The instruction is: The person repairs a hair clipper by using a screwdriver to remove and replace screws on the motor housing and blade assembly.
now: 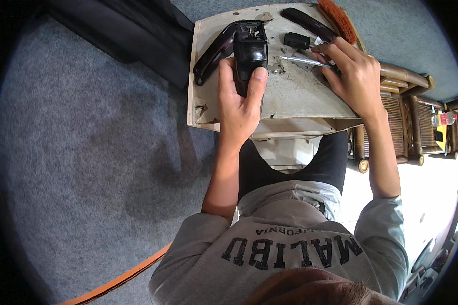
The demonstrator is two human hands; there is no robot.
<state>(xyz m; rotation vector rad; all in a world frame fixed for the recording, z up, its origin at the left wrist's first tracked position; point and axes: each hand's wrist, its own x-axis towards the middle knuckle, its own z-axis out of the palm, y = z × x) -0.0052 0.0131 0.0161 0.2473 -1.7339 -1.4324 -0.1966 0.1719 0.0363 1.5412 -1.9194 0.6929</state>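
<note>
My left hand (238,101) is closed round a black hair clipper body (250,50), whose open top shows inner metal parts, on a worn wooden stand (290,96). Along its left lies a long glossy dark casing (211,58). My right hand (356,84) is closed on a screwdriver (303,61), its silver shaft pointing left, a little short of the clipper. Beside that shaft are a small black part (296,40) and a grey piece, partly hidden. Small metal bits sit near the tip. A second long dark casing (305,23) and an orange-red brush (339,23) lie at the back right.
Bamboo furniture (392,137) stands to the right, with a bottle (442,119) and a yellow item (440,138) on it. A dark cloth (122,35) is at the upper left. Grey carpet (86,152) covers the left, with an orange strip (112,277) lower down.
</note>
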